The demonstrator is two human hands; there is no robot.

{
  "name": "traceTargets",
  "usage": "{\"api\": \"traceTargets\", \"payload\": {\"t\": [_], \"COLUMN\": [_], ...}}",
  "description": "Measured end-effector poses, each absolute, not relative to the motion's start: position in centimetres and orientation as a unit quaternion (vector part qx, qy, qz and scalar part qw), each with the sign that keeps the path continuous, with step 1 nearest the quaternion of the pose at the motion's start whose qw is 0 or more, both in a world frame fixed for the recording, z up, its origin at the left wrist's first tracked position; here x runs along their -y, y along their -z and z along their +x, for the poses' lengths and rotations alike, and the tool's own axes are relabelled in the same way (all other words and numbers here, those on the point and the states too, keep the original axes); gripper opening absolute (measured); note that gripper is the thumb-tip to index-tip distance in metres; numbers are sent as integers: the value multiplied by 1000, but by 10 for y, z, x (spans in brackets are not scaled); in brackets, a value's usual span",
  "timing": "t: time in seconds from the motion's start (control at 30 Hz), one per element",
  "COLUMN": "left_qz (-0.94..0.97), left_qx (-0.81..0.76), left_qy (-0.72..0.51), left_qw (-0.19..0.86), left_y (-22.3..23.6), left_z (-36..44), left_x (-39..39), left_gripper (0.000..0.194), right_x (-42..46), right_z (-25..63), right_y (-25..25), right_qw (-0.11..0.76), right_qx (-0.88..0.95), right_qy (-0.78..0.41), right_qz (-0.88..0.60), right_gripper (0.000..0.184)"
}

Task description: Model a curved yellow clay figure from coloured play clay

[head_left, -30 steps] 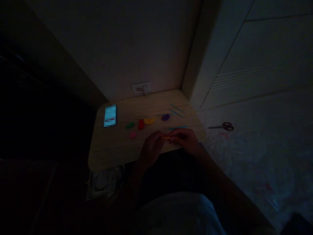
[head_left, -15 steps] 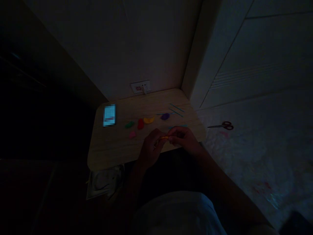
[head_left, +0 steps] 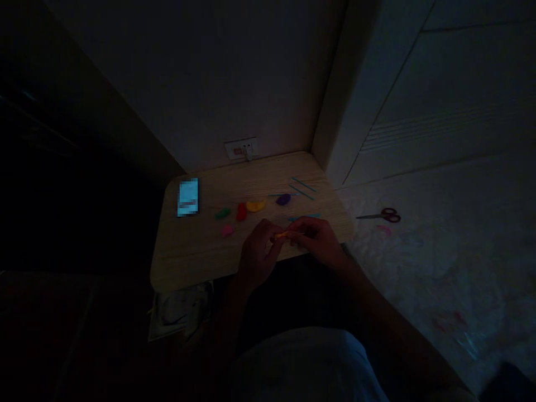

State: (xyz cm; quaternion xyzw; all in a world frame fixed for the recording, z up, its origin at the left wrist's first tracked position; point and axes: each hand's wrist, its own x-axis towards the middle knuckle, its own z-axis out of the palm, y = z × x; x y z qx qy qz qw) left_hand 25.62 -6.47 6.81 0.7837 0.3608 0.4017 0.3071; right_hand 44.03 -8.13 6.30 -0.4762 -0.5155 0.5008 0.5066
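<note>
In dim light my left hand and my right hand meet over the front edge of a small wooden table. Both pinch a small orange clay piece between their fingertips. Behind the hands on the table lie a green clay lump, a red one, a yellow one, a purple one and a pink one. Thin teal sticks lie at the table's back right.
A lit phone lies at the table's left. A wall socket sits behind the table. Red-handled scissors lie on the pale surface to the right. A crumpled plastic bag hangs below the table's front left.
The hands stay together at the table's front edge; the fingers shifted slightly around the orange piece, which now looks a little more stretched out.
</note>
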Motion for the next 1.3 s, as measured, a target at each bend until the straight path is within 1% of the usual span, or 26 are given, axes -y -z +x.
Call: {"api": "traceTargets", "payload": {"t": [0.17,0.37,0.6,0.83,1.0,1.3], "left_qz": [780,723,700,705,713,705], "left_qx": [-369,-397,-386,-380,-367,-360], "left_qy": [-405,-438,-441,-432,-429,-425], "left_qw": [304,356,408,415,416,441], "left_y": [-66,-64,-66,-68,-67,-62], "left_z": [258,256,257,257,257,255], "left_x": [65,65,67,68,67,66], "left_gripper": [13,15,19,23,21,19], "right_x": [82,84,83,81,82,82], "right_z": [436,440,439,437,437,443], "right_y": [-58,-59,-63,-62,-63,-65], "right_qw": [515,547,539,538,529,528], "right_qx": [546,530,575,573,595,639], "right_qy": [-440,-463,-420,-411,-384,-345], "right_qz": [-493,-453,-450,-462,-468,-441], "right_gripper": [31,30,19,25,27,23]}}
